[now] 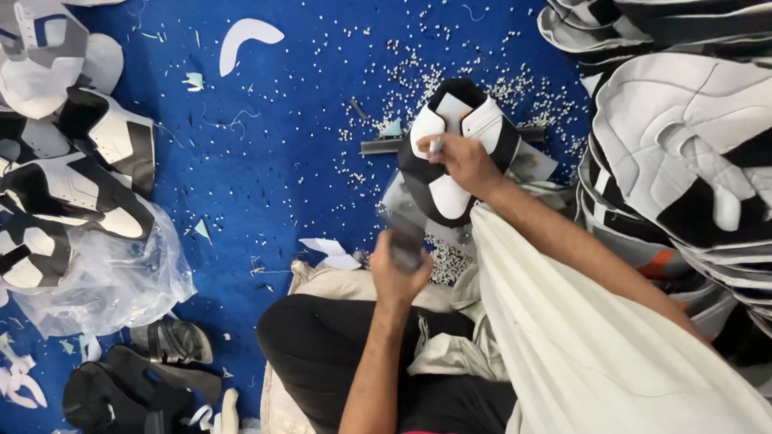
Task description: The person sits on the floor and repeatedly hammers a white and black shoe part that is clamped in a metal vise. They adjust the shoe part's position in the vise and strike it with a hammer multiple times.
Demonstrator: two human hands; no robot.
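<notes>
A black-and-white shoe upper [450,153] lies on the blue floor covering in front of me. My right hand [462,161] rests on top of it and pinches a small metal punch [435,145] upright against the white part. My left hand [400,269] is raised nearer to me, blurred, with its fingers closed around a dark hammer-like tool [402,233]. A metal bar [386,145] lies under the upper's far edge.
A pile of finished black-and-white uppers [64,177] sits at left, partly on clear plastic [112,281]. A taller stack of uppers [683,137] fills the right. Small white punched bits [450,80] litter the blue floor [265,161]. Dark sandals [137,378] lie at lower left.
</notes>
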